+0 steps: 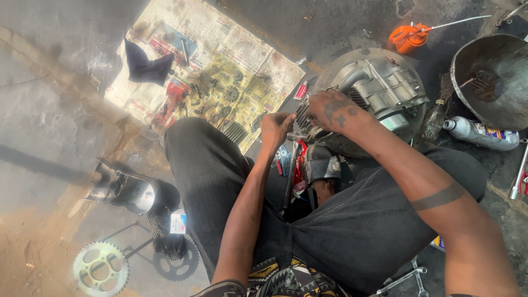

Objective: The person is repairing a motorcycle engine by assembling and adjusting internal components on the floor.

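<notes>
Resting on the engine (379, 88), the right hand (333, 110) spreads its fingers – nothing gripped. Left hand (275, 125) is just left of it, fingers pinched; whether on some part I cannot tell.

Left hand (275, 125) grip contents too small to tell, engine (379, 88) front hidden by right hand (333, 110)

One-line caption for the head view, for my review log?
Seated on the floor, both hands, left hand and right hand, work at a motorcycle engine beside parts-strewn newspaper.
</notes>
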